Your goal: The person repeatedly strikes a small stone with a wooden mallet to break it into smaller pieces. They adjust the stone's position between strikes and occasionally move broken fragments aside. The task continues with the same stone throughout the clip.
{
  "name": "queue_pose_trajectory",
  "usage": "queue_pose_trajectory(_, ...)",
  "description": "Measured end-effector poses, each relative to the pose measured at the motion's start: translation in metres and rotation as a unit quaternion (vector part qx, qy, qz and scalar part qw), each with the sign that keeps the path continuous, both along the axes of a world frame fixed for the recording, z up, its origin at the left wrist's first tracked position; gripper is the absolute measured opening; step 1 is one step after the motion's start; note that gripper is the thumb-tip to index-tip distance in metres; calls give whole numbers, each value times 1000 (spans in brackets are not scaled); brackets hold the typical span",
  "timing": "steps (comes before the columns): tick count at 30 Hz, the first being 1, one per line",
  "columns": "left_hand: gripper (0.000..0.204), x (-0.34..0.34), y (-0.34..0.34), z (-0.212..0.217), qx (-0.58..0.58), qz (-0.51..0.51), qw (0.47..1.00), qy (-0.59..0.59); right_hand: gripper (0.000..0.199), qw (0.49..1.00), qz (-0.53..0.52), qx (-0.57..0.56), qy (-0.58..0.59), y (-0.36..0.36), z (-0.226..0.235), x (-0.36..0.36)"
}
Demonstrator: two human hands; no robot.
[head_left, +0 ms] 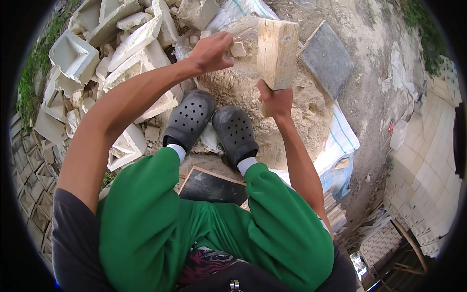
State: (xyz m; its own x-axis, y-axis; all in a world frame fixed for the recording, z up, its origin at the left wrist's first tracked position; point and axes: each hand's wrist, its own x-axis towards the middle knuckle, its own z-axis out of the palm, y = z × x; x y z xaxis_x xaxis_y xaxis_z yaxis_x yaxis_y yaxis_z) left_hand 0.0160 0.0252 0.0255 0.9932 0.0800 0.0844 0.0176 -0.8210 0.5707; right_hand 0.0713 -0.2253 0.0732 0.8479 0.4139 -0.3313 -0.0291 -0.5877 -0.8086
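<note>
Outdoors, bare sandy ground (369, 29) stretches away under a person who looks down past green trousers (160, 219) and black perforated clogs (189, 119) worn with white socks. Both feet stand at the near edge of a low mound of pale sand and crumbled stone (243, 85), which lies on a white woven sack with a thin green stripe (343, 136).

The left hand (211, 51) reaches forward over the mound with its fingers curled around a small pale chunk of stone (238, 49), pinching it just above the sand. The right hand (276, 101) is clenched around the lower end of a thick, light-coloured wooden block (277, 51), which stands nearly upright, its broad top end close beside the small chunk and a little to its right. The two do not appear to touch, though the gap is narrow.

To the left, a heap of broken whitish hollow blocks and angular fragments (121, 44) runs from the top edge down beside the left clog. A dark grey square paving slab (327, 58) lies flat on the ground just right of the wooden block. Between the person's shins a dark flat board with a pale wooden rim (211, 187) shows. Stacks of cream-coloured moulded tiles (428, 155) fill the right edge.
</note>
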Motion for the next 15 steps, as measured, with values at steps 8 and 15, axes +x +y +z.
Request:
queue_pose_trajectory(8,41,-7,7,-4,-10,-8,1000,-20,39,992,25,-120,21,-1,4,-10)
queue_pose_trajectory(15,43,-9,10,-3,9,-17,1000,-8,36,989,9,-130,63,5,5,-9)
